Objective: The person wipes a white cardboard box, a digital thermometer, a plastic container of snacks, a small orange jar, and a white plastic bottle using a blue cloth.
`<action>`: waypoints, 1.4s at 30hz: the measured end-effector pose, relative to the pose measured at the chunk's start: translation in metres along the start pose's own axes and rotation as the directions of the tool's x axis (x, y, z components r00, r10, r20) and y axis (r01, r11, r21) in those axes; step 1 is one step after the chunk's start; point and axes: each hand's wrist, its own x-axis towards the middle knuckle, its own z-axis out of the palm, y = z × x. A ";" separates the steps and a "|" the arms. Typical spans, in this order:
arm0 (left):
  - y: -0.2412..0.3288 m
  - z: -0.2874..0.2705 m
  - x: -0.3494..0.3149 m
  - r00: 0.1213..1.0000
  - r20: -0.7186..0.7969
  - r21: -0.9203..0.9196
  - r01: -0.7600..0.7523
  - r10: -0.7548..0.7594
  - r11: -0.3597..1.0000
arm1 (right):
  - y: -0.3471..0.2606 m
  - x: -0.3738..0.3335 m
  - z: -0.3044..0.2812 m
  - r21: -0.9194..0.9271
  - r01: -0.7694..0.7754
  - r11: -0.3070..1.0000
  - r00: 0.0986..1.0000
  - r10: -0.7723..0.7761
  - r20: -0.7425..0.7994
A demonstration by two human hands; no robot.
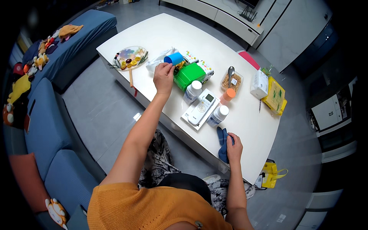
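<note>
My left hand (164, 78) reaches over the white table, its fingers closed at the edge of a tilted blue cup (175, 58). Its fingertips are partly hidden, and the cup seems pinched between them. Right beside it is a green toy truck (188, 75) with a white, patterned front. My right hand (234, 147) rests at the near edge, closed on a bunched dark blue cloth (222, 147). Between the hands are a white pill bottle (193, 91), a second white bottle (218, 115) and a white remote control (201, 109) lying on a flat white box.
A round decorated fan (130, 57) and a crumpled white plastic bag (156, 60) lie at the left. Farther right are an orange-capped bottle (228, 96), a snack tub (234, 82) with a spoon, a tissue pack (259, 83) and a yellow package (274, 96). A blue sofa (53, 126) stands left.
</note>
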 end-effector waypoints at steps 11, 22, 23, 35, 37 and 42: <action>-0.006 0.015 -0.009 0.978 0.149 0.174 -0.173 0.147 0.970 | 0.014 0.003 0.010 0.045 -0.136 0.990 0.990 0.137 -0.017; 0.009 -0.001 -0.019 0.977 0.210 0.023 -0.026 0.021 0.999 | 0.026 0.002 0.013 0.193 -0.168 0.967 0.984 0.176 -0.027; 0.014 -0.006 -0.024 0.976 0.218 -0.036 -0.004 0.012 0.999 | 0.025 0.003 0.011 0.191 -0.176 0.966 0.983 0.184 -0.026; 0.106 -0.075 -0.185 0.810 0.572 -0.284 0.045 0.131 0.958 | 0.064 -0.013 -0.073 0.020 -0.176 0.984 0.953 0.176 -0.248; 0.128 -0.062 -0.202 0.700 0.699 -0.327 0.129 0.147 0.936 | 0.073 -0.014 -0.089 0.014 -0.202 0.979 0.951 0.199 -0.234; 0.176 0.018 -0.224 0.536 0.826 -0.288 0.134 0.175 0.948 | 0.126 -0.016 -0.092 -0.302 -0.125 0.945 0.959 0.037 -0.280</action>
